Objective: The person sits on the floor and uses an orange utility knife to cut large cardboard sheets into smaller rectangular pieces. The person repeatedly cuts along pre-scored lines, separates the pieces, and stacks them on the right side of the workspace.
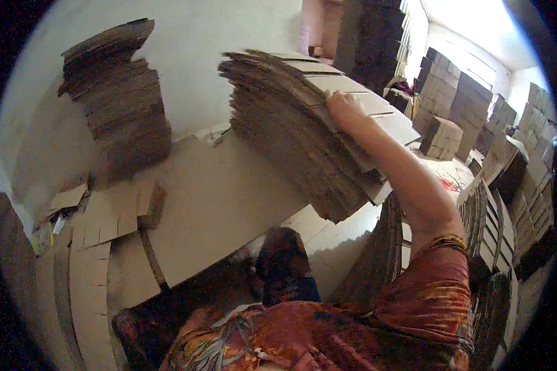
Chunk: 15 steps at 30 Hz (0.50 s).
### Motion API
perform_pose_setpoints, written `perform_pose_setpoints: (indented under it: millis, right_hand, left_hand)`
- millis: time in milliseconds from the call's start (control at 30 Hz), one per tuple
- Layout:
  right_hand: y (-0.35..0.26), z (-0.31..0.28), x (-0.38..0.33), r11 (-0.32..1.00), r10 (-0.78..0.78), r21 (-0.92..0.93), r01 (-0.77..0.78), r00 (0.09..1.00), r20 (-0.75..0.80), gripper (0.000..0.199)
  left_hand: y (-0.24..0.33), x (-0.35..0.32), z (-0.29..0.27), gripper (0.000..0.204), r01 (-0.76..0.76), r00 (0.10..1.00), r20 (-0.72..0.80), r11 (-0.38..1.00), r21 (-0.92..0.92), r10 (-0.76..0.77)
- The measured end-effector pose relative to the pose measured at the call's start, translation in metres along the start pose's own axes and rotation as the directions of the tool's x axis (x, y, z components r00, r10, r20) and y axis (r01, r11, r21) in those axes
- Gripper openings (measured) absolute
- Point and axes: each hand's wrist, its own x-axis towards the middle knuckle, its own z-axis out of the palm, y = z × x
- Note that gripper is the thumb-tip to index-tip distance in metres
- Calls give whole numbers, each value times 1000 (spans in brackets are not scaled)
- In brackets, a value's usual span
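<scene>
A tall, leaning stack of slotted cardboard sheets [291, 117] stands on a wide board in front of me. My right arm reaches across the stack's near right side. My right hand [345, 111] is closed at the top, its fingers curled over the upper sheets beside their slots. How many sheets lie within its grip is hidden. My left hand does not show.
A brown board [216, 198] spreads beneath the stack. Against the wall at left leans another cardboard pile [120, 105]. Slotted pieces [105, 213] lie nearer at left. More sheets [377, 247] stand below my right arm, and tall cardboard stacks [455, 93] fill the far right.
</scene>
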Motion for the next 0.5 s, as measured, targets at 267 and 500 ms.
perform_pose_setpoints:
  millis: [267, 500]
  right_hand:
    - [-14, -2, -22, 987, 108, 130, -92, 987, -119, 38]
    - [-9, 0, -27, 980, 174, 117, -160, 978, -114, 41]
  left_hand:
    - [11, 0, -10, 34, 8, 999, -44, 1000, -11, -8]
    - [37, 5, -19, 30, -25, 996, -85, 999, -28, 23]
